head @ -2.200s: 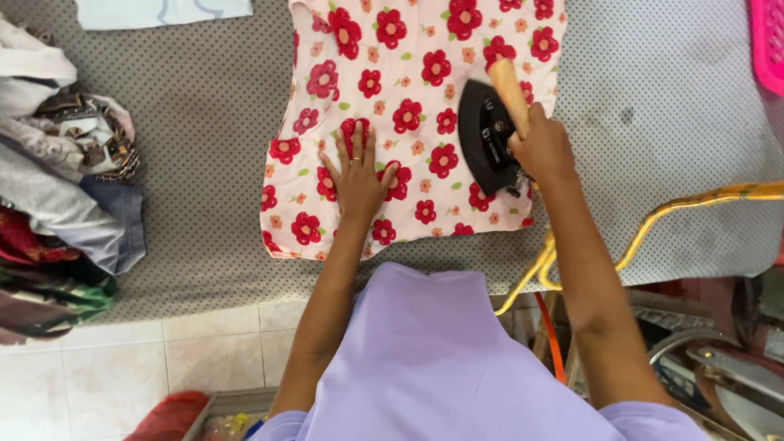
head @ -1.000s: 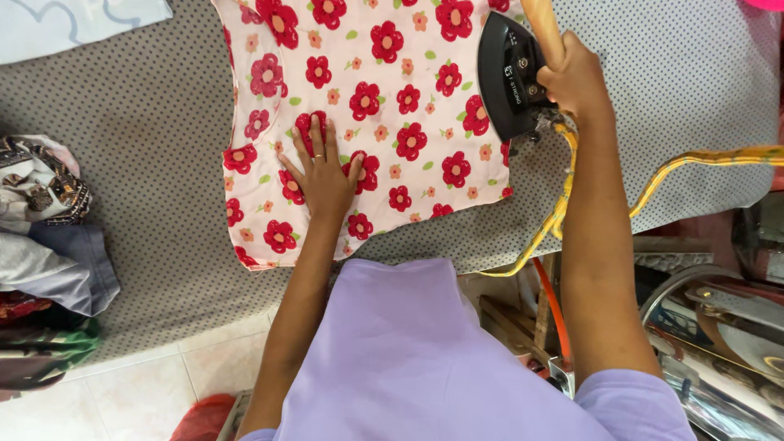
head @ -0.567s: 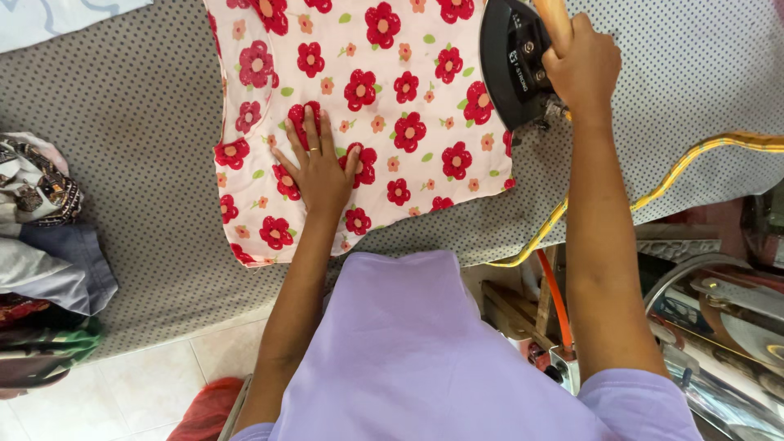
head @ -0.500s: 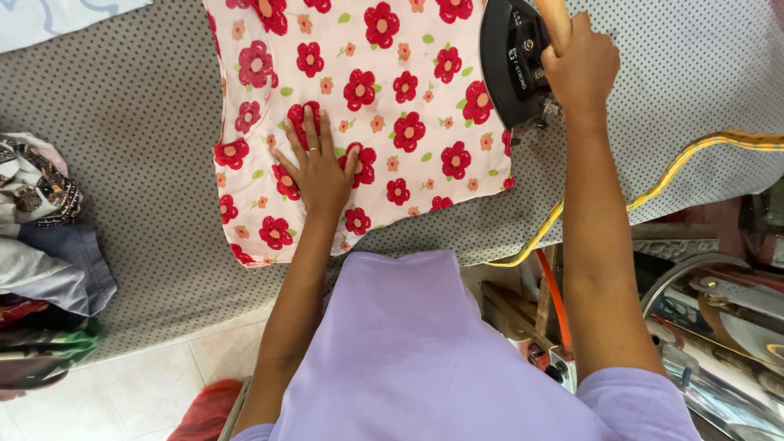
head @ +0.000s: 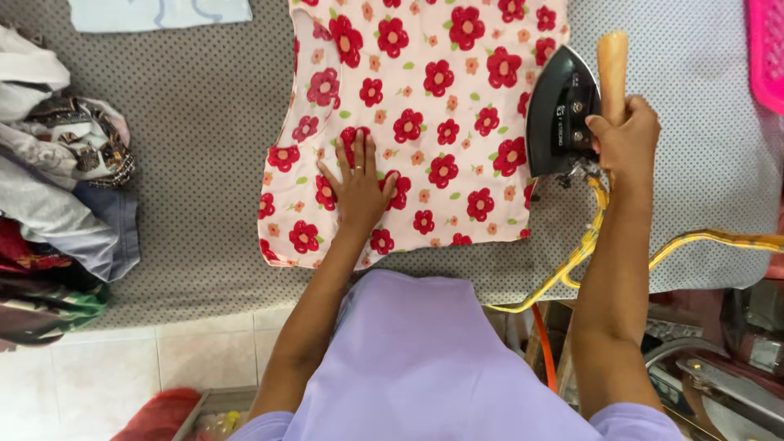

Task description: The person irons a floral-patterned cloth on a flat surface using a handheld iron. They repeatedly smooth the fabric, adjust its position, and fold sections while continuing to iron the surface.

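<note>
A pink garment with red flowers [head: 425, 90] lies flat on a grey dotted ironing surface [head: 196, 163]. My left hand [head: 358, 184] presses flat on its lower part, fingers spread. My right hand [head: 625, 139] grips the wooden handle of a black iron [head: 559, 110], which rests on the garment's right edge. A yellow cord [head: 588, 253] runs from the iron down and off to the right.
A heap of folded and crumpled clothes [head: 57, 204] sits at the left edge. A pale blue cloth [head: 159, 12] lies at the top left. A pink basket [head: 768, 49] is at the top right. Tiled floor [head: 147, 359] shows below, metal items at the lower right.
The iron has moved from the garment's middle right to its right edge. My left hand stays pressed on the lower part of the garment.
</note>
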